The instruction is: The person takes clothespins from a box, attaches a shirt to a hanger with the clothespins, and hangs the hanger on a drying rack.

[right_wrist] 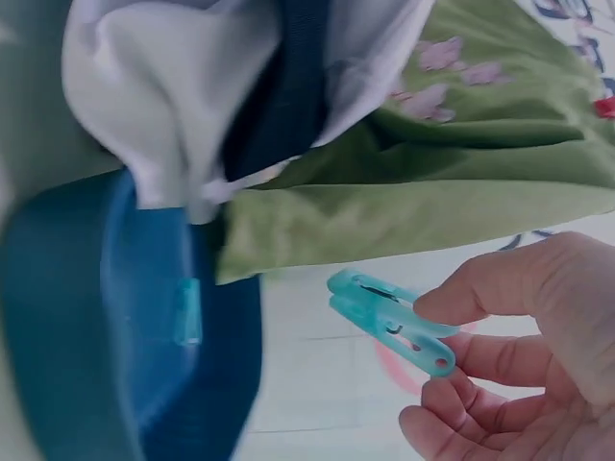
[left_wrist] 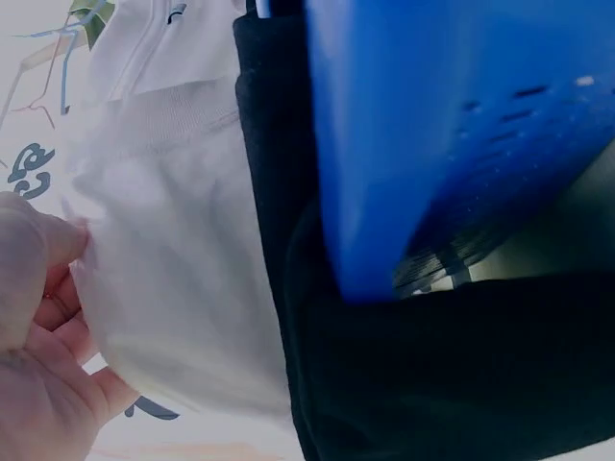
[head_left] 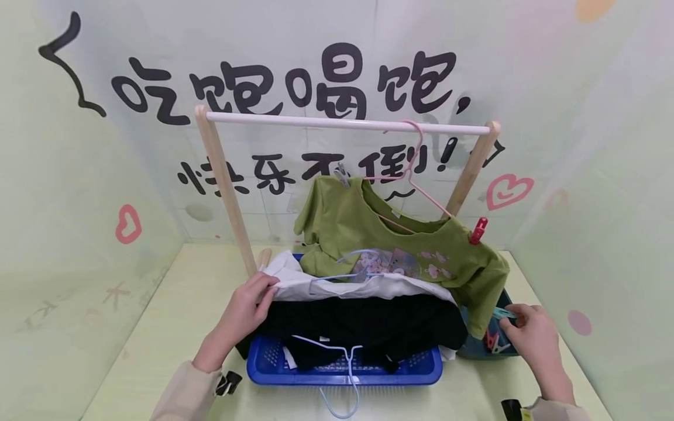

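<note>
My left hand (head_left: 239, 313) pinches the left end of a white shirt (head_left: 286, 286), which has a light-blue hanger (head_left: 347, 275) at its neck. In the right wrist view, my right hand (right_wrist: 538, 336) holds a teal clothespin (right_wrist: 384, 317) between thumb and fingers, just beside the sleeve of a green T-shirt (head_left: 337, 228). That T-shirt hangs from a pink hanger (head_left: 419, 153), with a grey clothespin (head_left: 341, 175) at one shoulder and a red clothespin (head_left: 478, 231) at the other. Below the white shirt lies a black garment (head_left: 363, 321) with another light-blue hanger (head_left: 350, 374).
A blue basket (head_left: 342, 379) stands under the clothes. A wooden rack with a white rail (head_left: 316, 121) rises behind it. At the right sits a dark-blue bin (right_wrist: 58, 317) with several clothespins. Printed walls enclose the table (head_left: 142, 327) on three sides.
</note>
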`<state>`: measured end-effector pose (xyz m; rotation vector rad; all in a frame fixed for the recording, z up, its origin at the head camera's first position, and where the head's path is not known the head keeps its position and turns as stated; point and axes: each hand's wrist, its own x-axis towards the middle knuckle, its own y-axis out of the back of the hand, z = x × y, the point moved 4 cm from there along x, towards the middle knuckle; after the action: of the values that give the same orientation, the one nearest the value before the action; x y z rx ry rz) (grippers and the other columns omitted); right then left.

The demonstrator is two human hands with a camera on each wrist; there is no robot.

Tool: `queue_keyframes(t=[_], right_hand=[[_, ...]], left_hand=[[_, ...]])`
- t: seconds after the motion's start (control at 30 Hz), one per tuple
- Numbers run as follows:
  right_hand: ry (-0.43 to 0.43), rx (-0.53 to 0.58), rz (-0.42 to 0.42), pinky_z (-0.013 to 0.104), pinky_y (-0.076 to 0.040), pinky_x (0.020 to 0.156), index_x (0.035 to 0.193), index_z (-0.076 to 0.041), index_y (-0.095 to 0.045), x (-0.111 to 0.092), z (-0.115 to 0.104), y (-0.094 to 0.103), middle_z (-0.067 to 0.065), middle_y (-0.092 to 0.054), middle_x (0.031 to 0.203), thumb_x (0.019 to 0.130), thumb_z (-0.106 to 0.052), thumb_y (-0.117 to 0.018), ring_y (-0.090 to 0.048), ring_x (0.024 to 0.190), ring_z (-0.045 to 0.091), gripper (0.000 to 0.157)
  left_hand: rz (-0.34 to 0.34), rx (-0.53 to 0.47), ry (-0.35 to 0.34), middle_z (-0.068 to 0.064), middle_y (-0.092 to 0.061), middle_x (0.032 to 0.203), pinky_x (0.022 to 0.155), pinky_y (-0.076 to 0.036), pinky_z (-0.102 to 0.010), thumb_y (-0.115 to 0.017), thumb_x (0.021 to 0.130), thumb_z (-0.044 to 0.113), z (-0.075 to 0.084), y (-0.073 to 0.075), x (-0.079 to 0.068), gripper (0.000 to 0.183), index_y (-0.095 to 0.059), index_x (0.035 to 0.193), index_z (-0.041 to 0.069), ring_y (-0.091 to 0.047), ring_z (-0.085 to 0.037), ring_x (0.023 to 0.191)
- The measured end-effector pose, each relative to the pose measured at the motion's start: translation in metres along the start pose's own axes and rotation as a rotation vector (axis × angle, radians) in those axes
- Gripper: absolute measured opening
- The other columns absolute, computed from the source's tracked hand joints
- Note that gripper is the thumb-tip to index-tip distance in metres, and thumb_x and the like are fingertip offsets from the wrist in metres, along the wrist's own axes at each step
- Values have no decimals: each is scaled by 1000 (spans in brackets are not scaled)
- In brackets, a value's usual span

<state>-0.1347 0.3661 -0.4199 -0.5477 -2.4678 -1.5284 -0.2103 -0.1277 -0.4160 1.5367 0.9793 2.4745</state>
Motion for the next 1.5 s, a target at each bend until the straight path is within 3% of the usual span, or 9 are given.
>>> queue_keyframes(t=[0.17, 0.33, 0.67, 0.9, 1.13, 1.5], right_hand=[[17, 2, 37, 31, -33, 53, 89, 11, -65, -1, -8, 10, 10, -48, 72, 73, 1, -68, -42, 65, 21, 19], [12, -7, 31, 32, -34, 53, 88, 11, -64, -4, -14, 18, 14, -50, 74, 72, 1, -68, -44, 64, 22, 20], [103, -47, 114, 30, -35, 52, 84, 4, -67, -12, -45, 39, 7, -52, 71, 65, -1, -72, -50, 62, 23, 20], [179, -7, 132, 24, -38, 48, 84, -1, -69, -14, -70, 49, 3, -55, 71, 63, -1, -76, -54, 57, 17, 22], [310, 118, 141, 5, -41, 58, 87, 0, -68, -10, -100, 42, 2, -56, 73, 61, 8, -76, -54, 60, 6, 28], [521, 239, 119, 10, -46, 63, 91, -1, -68, -5, -159, 22, 1, -61, 80, 60, 8, -79, -57, 65, 9, 34]], left_hand=[[17, 3, 13, -7, -57, 82, 64, -46, -29, -58, 87, 0, 0, 1, 4, 5, -61, 89, -3, -54, -16, 70], [26, 11, 32, -6, -57, 81, 63, -45, -29, -62, 73, -10, 0, 0, 6, 17, -61, 88, -2, -53, -16, 69], [49, 27, 53, -5, -55, 78, 61, -43, -27, -62, 72, -10, 1, -1, 8, 16, -60, 86, -2, -52, -14, 66], [48, 23, 60, -5, -55, 77, 61, -43, -26, -62, 72, -10, 1, -1, 9, 15, -60, 85, -2, -51, -14, 66], [50, 20, 61, -4, -55, 77, 61, -43, -27, -62, 72, -10, 1, -2, 9, 15, -60, 85, -2, -51, -14, 66], [38, 0, 71, -3, -55, 77, 60, -43, -25, -63, 72, -11, 2, -3, 9, 18, -61, 86, 0, -50, -13, 66]])
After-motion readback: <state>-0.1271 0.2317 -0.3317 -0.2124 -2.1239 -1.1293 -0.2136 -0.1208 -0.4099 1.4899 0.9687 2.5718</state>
